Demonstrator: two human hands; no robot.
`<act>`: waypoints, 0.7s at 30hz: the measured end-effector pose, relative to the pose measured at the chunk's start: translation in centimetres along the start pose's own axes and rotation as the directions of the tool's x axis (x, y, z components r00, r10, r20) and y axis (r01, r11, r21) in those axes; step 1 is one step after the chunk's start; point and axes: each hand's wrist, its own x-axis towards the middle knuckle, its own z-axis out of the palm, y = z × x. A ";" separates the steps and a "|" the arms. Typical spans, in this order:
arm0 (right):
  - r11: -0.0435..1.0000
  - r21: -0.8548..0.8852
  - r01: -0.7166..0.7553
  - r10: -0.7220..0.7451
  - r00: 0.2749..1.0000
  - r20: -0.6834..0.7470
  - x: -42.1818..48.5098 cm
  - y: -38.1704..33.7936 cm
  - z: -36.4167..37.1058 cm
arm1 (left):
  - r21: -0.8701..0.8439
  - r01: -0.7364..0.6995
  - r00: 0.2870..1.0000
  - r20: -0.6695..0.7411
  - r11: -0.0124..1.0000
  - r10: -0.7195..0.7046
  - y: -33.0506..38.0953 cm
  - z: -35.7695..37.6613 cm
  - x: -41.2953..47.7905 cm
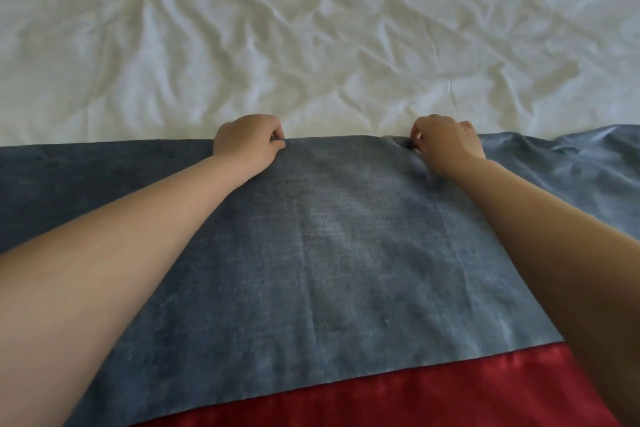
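A grey-blue cloth lies flat across the near part of a bed, its far edge running left to right at mid-frame. My left hand pinches that far edge between thumb and curled fingers. My right hand pinches the same edge further right, where the fabric puckers into a small fold. Both forearms stretch out over the cloth.
A wrinkled white sheet covers the bed beyond the cloth. A shiny red fabric shows under the cloth's near edge at the bottom. At the right the grey-blue cloth is rumpled.
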 end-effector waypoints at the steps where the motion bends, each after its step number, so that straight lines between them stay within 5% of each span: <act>1: 0.998 0.061 -0.034 0.033 0.999 0.016 0.5 0.4 0.1 | 0.029 0.020 1.000 0.006 0.999 -0.020 0.2 0.1 0.2; 4: 0.971 0.229 -0.073 0.050 0.993 0.104 2.0 1.7 0.6 | 0.131 0.118 0.993 -0.008 0.984 -0.118 1.3 0.6 0.6; 8: 0.980 0.196 0.032 -0.063 0.986 0.151 3.3 4.0 1.0 | 0.166 0.186 0.980 -0.102 0.969 -0.171 4.4 1.6 0.7; 12: 0.953 0.072 0.294 -0.298 0.953 0.062 3.9 7.3 0.5 | 0.005 0.097 0.985 -0.141 0.995 -0.096 8.3 3.1 1.7; 16: 0.857 0.011 0.515 -0.515 0.857 -0.031 3.1 12.0 0.7 | -0.060 -0.029 0.999 -0.035 0.998 0.027 13.2 4.9 3.6; 21: 0.904 0.171 0.393 -0.397 0.918 -0.013 3.6 15.0 1.7 | -0.098 -0.011 1.000 -0.009 0.995 0.011 16.9 6.6 5.3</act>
